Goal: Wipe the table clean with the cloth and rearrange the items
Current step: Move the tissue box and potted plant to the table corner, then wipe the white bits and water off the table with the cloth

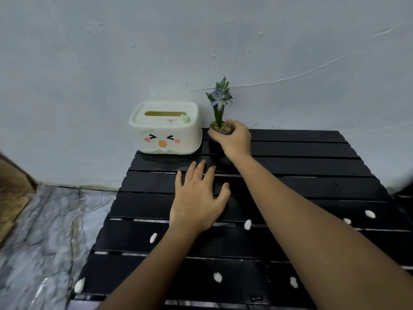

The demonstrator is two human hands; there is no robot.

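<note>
A pale, scuffed wall (201, 52) backs a black slatted worktop (312, 166), with marbled floor (44, 220) showing to the left. At the far edge a cream tissue box (165, 130) sits against the wall, and just beside it, to the right, stands a small potted plant (220, 121). The right hand (234, 137) reaches over the slats and its grip closes around the pot's rim from the near side, fingers curled on it; I judge this is to set the pot neatly beside the box, part of the rearranging. The left hand (199, 195) lies flat and spread on the middle slats, holding nothing, probably bracing the reach. Several small white bits (247, 224) dot the near slats, so wiping looks unfinished. No cloth is in view, so I cannot tell where it lies.
</note>
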